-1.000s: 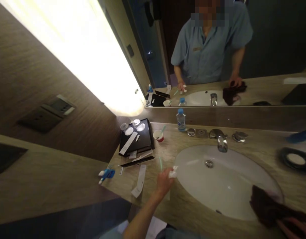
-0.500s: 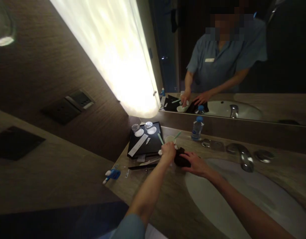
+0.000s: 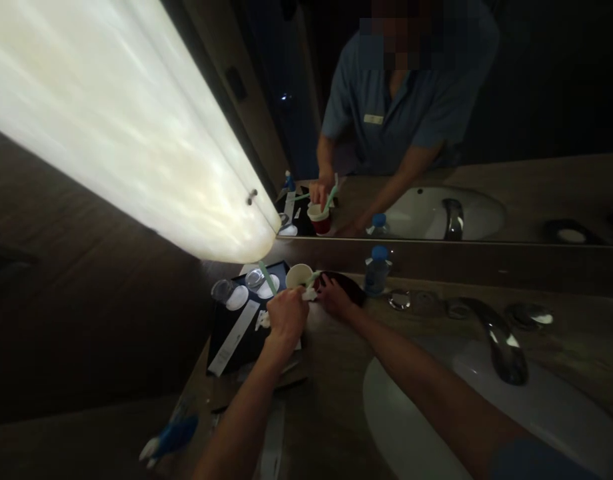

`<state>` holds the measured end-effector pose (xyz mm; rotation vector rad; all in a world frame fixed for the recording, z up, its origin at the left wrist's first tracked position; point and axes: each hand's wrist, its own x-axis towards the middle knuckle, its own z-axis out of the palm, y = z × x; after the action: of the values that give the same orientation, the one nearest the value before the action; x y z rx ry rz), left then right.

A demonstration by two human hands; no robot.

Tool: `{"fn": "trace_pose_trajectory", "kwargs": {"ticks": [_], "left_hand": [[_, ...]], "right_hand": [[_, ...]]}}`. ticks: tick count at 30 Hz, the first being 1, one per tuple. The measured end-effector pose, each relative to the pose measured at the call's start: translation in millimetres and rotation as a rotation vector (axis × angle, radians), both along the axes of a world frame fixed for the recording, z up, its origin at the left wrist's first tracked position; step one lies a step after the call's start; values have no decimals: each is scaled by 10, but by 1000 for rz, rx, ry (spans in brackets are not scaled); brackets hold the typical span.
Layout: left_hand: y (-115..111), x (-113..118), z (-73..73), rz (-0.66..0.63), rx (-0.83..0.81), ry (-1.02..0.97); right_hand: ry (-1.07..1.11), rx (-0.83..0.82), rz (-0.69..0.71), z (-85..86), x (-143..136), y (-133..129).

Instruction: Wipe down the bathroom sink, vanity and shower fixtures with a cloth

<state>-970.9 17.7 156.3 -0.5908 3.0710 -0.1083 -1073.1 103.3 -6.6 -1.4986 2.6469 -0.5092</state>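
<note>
Head view, hidden/unclear: scene is dim; the near desk (image 3: 336, 400) edge and both forearms are cut off at the bottom of the frame. A blue item (image 3: 169, 437) at lower left is blurred; kind not readable.
Left hand (image 3: 286, 313): over the black tray's right edge, fingers closed on small white crumpled bits; whether it also grips the green stick (image 3: 266, 277) that rises just above it cannot be told.
Green stick, axis: long axis tilted, top end leaning up and left toward the light panel (image 3: 126, 133).
Right hand (image 3: 334, 297): fingers curled together on a dark cloth (image 3: 349, 285), pressed to the desk just right of the cup; the cloth's far part merges with shadow.
Cup (image 3: 300, 275): white rim, upright, between the two hands, at the tray's back right corner; lower body hidden behind the hands. A pale green stick (image 3: 312, 277) lies across its right rim, axis near level.
Tray (image 3: 226, 327): black, carries two lidded glasses (image 3: 221, 290) and a long white strip (image 3: 234, 338).
Water bottle (image 3: 376, 270): blue cap, upright, right of the cloth, by the mirror (image 3: 486, 100).
Tap (image 3: 496, 337): over the basin (image 3: 536, 413), partly cut off.
Mirror: repeats the cup with a stick leaning up and right.
</note>
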Motion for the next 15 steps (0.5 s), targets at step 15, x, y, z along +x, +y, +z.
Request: {"fn": "trace_pose_trajectory", "kwargs": {"ticks": [15], "left_hand": [[106, -724, -434, 75, 95, -270]], "right_hand": [[-376, -556, -1158, -200, 1265, 2968]]}}
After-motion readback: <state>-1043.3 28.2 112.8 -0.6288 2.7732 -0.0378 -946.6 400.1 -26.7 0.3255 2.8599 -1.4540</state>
